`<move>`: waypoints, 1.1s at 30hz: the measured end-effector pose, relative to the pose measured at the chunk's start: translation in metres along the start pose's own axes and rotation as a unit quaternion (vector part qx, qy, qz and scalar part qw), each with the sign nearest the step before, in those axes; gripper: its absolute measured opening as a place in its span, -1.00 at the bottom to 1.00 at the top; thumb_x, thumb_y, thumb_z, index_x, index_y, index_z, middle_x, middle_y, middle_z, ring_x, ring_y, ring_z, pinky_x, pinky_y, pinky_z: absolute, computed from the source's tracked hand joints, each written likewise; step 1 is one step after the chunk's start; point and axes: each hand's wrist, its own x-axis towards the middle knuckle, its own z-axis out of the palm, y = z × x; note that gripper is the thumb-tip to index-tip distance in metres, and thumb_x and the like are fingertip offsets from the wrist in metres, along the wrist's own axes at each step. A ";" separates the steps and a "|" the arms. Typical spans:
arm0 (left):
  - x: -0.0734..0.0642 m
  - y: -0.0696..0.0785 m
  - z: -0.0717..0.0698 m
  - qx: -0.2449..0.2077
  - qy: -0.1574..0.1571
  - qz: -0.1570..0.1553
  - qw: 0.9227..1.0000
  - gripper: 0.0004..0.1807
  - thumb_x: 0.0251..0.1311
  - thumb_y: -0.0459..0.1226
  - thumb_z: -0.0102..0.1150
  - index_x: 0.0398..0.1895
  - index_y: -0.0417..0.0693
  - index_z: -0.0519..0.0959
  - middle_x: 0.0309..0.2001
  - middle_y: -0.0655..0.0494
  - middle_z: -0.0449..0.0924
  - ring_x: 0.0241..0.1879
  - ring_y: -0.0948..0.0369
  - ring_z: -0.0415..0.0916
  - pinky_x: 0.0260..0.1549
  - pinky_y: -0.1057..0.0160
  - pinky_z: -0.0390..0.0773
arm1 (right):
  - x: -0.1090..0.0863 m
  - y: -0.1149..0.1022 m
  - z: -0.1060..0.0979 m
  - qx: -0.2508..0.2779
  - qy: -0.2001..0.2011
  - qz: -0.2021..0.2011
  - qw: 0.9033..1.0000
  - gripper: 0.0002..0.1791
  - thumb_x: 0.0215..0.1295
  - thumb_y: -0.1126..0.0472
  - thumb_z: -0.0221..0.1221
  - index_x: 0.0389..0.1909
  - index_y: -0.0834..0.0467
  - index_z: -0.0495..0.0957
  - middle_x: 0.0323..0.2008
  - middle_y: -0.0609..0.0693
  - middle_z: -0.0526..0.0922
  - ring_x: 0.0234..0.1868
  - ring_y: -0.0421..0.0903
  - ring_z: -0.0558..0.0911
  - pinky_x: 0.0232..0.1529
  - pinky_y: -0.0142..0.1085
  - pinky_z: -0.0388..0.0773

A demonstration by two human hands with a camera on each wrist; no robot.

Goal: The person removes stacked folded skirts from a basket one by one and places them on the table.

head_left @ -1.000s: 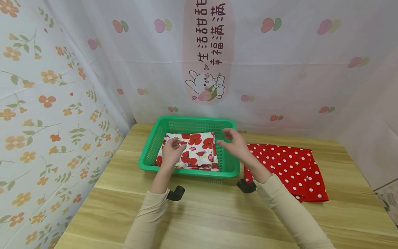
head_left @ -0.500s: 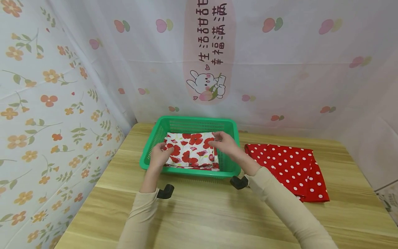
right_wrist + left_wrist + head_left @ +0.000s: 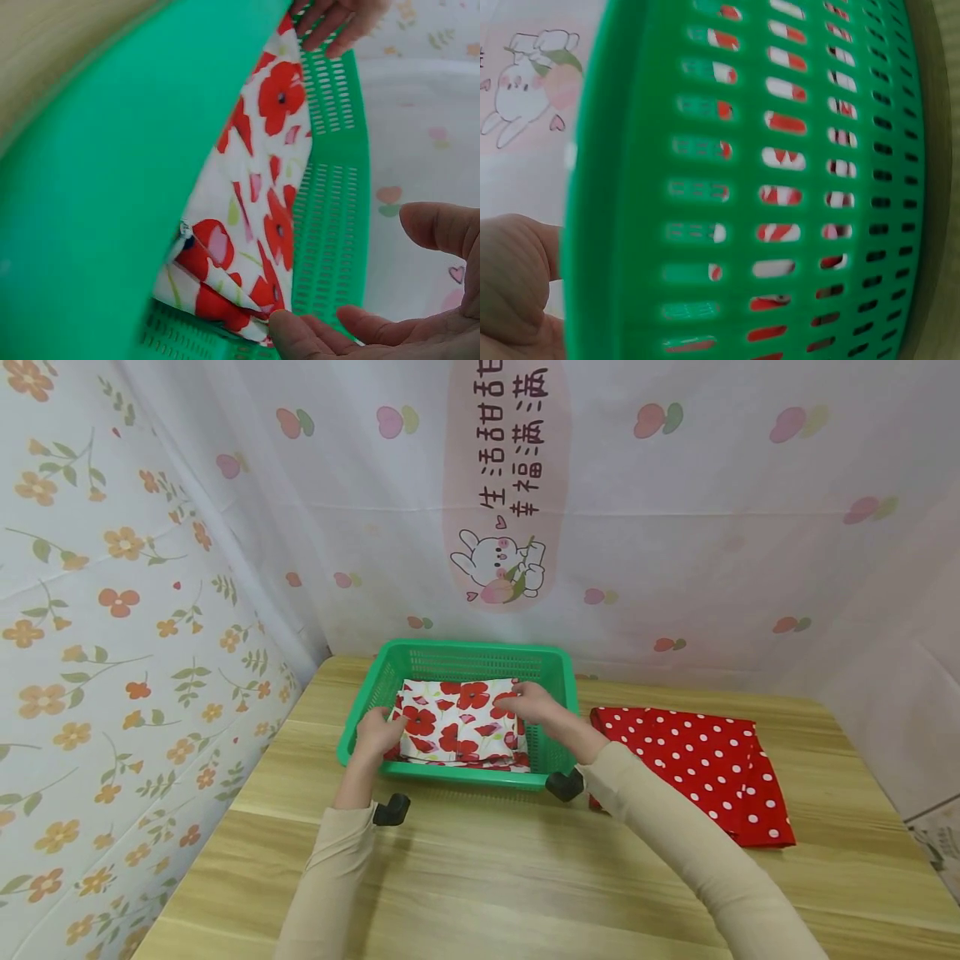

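Observation:
A folded white cloth with red poppies [image 3: 465, 727] lies inside a green plastic basket [image 3: 465, 777]. My left hand [image 3: 377, 732] reaches over the basket's left side, fingers loosely straight at the cloth's left edge. Those fingertips also show at the top of the right wrist view, by the cloth's far end. On the other side, my right hand [image 3: 542, 706] is at the cloth's right edge. The right wrist view shows its thumb spread away from the cloth [image 3: 255, 217] and a fingertip touching a corner. In the left wrist view the perforated basket wall [image 3: 645, 225] hides most of the left hand.
Right of the basket, a red cloth with white dots [image 3: 690, 768] lies folded on the wooden table [image 3: 480, 877]. Behind the basket hangs a printed white curtain [image 3: 675, 560]. A floral curtain [image 3: 112, 693] hangs along the left.
Both hands have come down into the basket, from above the cloth to its edges. The left moved left and lower; the right moved slightly left. The cloths have stayed in place.

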 end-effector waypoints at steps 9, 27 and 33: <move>0.007 -0.005 0.001 0.012 -0.020 -0.012 1.000 -0.40 0.31 -0.23 -0.08 0.28 -0.48 0.14 0.26 -0.38 0.17 0.24 -0.17 0.15 0.17 -0.07 0.29 | 0.011 -0.001 0.009 0.010 0.000 0.066 0.998 -0.21 0.27 0.10 0.11 0.37 0.38 -0.01 0.33 0.25 0.13 0.11 0.12 0.36 0.20 0.00 0.30; 0.040 -0.024 0.011 0.086 -0.040 0.014 0.995 -0.54 0.19 -0.25 -0.04 -0.02 -0.56 0.37 -0.09 -0.32 0.44 -0.20 -0.03 0.38 -0.27 0.16 0.49 | 0.028 -0.002 0.009 0.026 -0.023 0.120 0.992 -0.26 0.28 0.10 0.10 0.38 0.27 0.03 0.37 0.22 0.04 0.33 0.24 0.15 0.20 0.15 0.25; 0.024 -0.008 0.010 0.100 -0.048 -0.031 0.993 -0.58 0.18 -0.32 -0.05 0.00 -0.52 0.33 -0.03 -0.33 0.41 -0.15 -0.05 0.36 -0.12 0.10 0.48 | 0.033 -0.003 0.007 0.007 -0.031 0.151 0.988 -0.28 0.29 0.06 0.08 0.39 0.22 0.06 0.38 0.22 0.03 0.33 0.30 0.11 0.18 0.21 0.23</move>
